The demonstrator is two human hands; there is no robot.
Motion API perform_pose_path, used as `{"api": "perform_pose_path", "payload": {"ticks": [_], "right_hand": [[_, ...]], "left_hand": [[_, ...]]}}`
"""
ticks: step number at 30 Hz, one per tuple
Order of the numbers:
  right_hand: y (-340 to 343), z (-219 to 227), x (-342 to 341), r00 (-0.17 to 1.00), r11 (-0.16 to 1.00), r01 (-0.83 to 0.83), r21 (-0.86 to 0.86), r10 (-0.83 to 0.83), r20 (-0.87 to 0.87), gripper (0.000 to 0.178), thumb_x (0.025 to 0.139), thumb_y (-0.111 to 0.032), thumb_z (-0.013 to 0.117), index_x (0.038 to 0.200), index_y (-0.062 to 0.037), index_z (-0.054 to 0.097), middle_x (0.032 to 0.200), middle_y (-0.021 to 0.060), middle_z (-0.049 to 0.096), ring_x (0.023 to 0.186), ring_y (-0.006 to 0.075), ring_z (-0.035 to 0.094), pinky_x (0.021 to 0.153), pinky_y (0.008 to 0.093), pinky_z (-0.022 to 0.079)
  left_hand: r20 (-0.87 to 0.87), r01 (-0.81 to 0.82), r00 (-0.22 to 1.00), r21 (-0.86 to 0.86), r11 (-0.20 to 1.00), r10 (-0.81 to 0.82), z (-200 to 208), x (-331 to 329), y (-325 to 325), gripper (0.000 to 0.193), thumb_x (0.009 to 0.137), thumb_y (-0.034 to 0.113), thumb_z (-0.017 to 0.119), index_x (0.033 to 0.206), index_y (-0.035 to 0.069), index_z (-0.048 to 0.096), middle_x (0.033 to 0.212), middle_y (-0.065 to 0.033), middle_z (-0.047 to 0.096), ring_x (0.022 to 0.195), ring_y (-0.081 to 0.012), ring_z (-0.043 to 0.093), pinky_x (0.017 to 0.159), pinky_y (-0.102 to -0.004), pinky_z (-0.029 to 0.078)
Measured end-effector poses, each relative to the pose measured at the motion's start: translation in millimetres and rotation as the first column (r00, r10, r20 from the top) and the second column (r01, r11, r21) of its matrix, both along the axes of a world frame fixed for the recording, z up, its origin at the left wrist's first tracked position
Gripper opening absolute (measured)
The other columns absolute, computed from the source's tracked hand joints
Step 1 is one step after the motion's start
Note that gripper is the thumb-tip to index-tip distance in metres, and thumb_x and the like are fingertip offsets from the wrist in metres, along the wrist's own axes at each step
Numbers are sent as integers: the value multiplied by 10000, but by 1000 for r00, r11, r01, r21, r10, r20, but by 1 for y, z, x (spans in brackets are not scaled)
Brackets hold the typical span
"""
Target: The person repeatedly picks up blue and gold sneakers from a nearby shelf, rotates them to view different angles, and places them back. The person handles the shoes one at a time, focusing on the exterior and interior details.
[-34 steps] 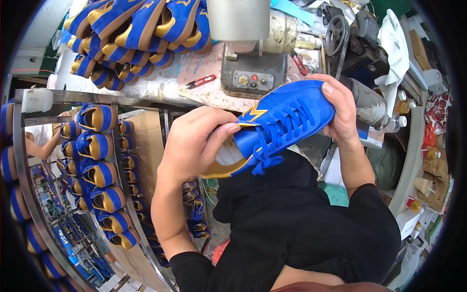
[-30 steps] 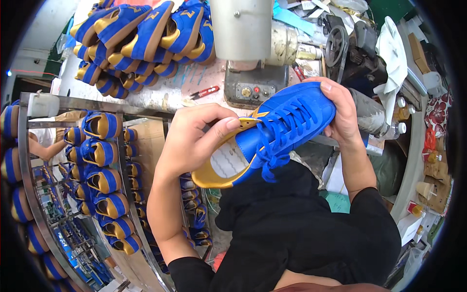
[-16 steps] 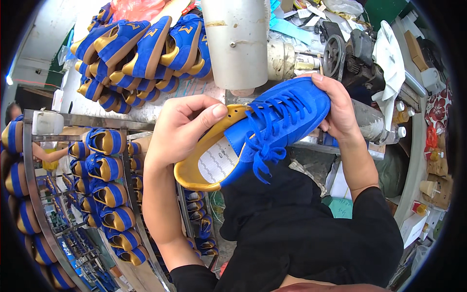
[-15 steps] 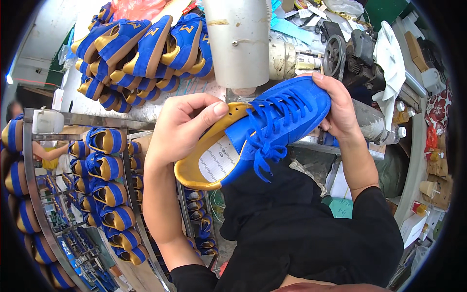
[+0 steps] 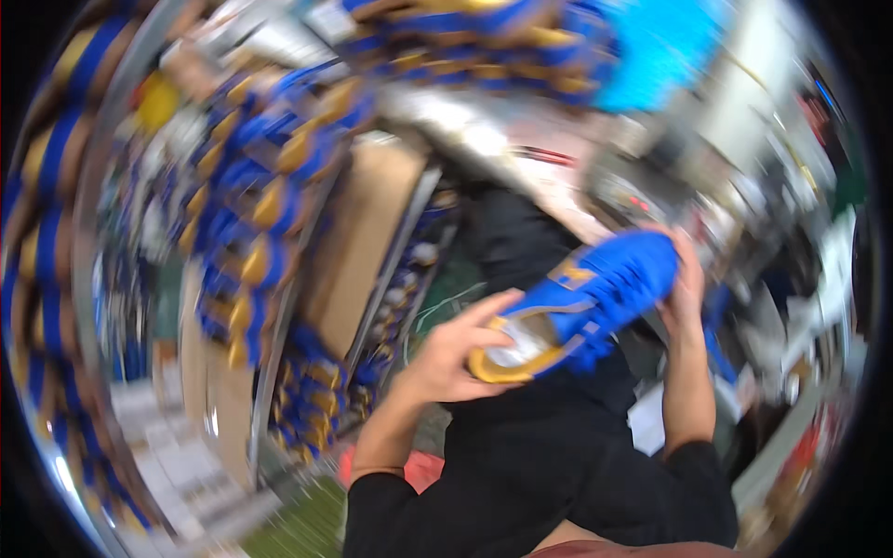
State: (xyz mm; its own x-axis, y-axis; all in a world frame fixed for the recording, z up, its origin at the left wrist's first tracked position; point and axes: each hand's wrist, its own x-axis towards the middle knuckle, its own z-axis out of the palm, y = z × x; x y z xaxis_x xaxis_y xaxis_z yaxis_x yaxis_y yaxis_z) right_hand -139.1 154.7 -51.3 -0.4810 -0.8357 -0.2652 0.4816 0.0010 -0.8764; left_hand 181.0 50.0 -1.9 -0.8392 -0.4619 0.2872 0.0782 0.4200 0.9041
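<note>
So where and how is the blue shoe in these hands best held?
Judging by shape, the blue shoe probably suits an end-to-end hold: left hand from the left at the gold heel rim, right hand from the right around the rounded toe. It slants, heel lower-left, toe upper-right.

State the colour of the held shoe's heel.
Gold; the shoe's heel shows best in the head view.

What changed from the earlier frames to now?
View swung left and blurred. In the picture, the blue-and-gold shoe moved right and down; the left hand shifted from the side collar toward the heel. The right hand still holds the toe.
</note>
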Motion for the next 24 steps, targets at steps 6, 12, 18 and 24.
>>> {"api": "perform_pose_path", "payload": {"ticks": [6,12,18,24], "right_hand": [[-34,-43,67,948,952,-301,52,293,121,420,1030,-383,418,1105,-9,595,784,58,649,543,108,578,431,226,431],[-50,-64,107,903,876,-399,270,427,-53,299,998,-281,511,1087,-12,607,737,58,632,492,89,544,422,206,412],[-50,-82,107,907,893,-353,279,400,-130,238,984,-226,543,1048,-12,625,715,51,628,469,82,535,397,204,410],[-48,-94,110,936,932,-292,213,324,-135,240,999,-225,524,1072,-16,617,705,46,622,468,77,532,399,203,419]], "left_hand": [[-161,-508,858,-129,851,488,10,99,48,493,620,161,926,947,100,562,1379,-354,451,1200,-433,569,943,-395,503],[-355,-991,127,-90,101,926,29,195,47,674,550,127,963,1000,100,463,1033,-73,549,917,-170,563,806,-304,477],[-252,-971,-152,-142,-192,956,83,357,-127,543,781,279,804,1158,-29,565,1105,-156,646,1001,-225,626,881,-330,481],[19,-799,-404,-493,-343,915,37,479,-253,516,758,394,789,972,-64,687,950,-217,713,918,-321,696,787,-390,522]]}}
